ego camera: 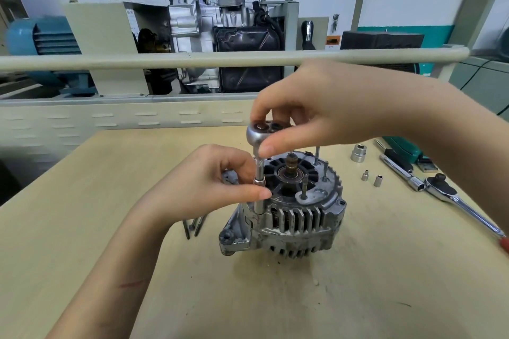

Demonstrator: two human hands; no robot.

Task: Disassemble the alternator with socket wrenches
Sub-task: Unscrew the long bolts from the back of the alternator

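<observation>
While the alternator (289, 209) stands upright, right hand (316, 107) pinching ratchet head (259, 133), left hand (209, 184) seemingly pinching its extension (259, 173).

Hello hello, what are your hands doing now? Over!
Right hand grips ratchet head. Left hand pinches extension, upright on alternator. Nothing blocking.

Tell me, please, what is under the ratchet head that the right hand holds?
Under the ratchet head a thin extension runs straight down to the alternator rim, pinched by the left hand. The right hand grips the head. The bolt under the socket is covered.
</observation>
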